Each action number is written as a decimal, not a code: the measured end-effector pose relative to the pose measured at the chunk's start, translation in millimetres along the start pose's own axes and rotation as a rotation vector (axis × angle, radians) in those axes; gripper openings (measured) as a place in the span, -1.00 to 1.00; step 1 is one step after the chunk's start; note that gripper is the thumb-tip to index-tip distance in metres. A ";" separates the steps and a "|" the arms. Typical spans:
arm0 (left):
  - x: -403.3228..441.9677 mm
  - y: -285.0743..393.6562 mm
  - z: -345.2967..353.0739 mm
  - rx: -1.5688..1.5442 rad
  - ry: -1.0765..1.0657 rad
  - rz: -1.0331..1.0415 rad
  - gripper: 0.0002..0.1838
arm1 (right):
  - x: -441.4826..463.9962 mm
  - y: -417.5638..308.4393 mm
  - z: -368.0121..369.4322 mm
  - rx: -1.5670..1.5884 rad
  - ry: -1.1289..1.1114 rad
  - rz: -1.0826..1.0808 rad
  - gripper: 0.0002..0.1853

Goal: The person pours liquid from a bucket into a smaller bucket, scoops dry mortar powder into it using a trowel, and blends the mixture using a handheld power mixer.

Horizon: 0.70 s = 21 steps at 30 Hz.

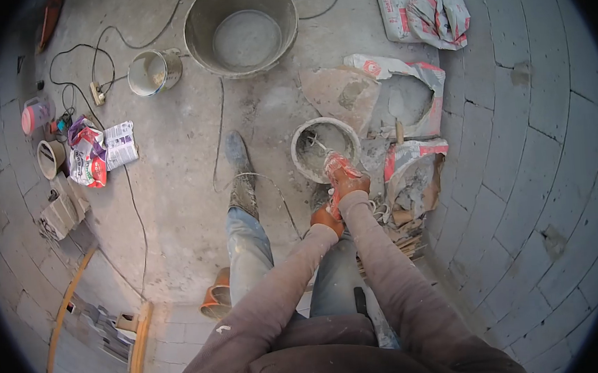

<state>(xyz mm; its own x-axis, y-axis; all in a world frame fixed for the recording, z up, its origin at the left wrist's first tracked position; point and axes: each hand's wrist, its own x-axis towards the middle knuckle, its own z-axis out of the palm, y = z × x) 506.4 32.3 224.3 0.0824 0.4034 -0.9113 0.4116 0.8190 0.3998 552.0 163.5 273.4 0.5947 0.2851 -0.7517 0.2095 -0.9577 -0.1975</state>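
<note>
Gripping: left hand (327, 219) and right hand (351, 181) clasp the red handheld mixer (340, 163).
Mixer axis: forward, shaft (319, 143) slanting into the mixing bucket (295, 153).
Mixing bucket: ahead of both, toward the concrete floor (177, 223)'s right edge; right hand nearer.

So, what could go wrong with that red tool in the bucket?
The cord runs right by the left boot, so a step might snag it. The left hand and right hand grip the red tool over the bucket, so grey mix could splash them. The torn bag nearby lies open; a knock might spill it.
</note>
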 end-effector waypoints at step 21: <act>-8.1 38.5 32.8 0.006 0.022 -0.022 -0.35 | 70.0 50.4 -25.9 0.021 0.014 -0.204 -0.26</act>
<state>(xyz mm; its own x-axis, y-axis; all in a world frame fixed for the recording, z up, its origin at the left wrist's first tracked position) 551.3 47.2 243.8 0.0532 0.3944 -0.9174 0.4184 0.8254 0.3791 624.3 136.2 227.1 0.5522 0.4738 -0.6860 0.3104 -0.8805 -0.3583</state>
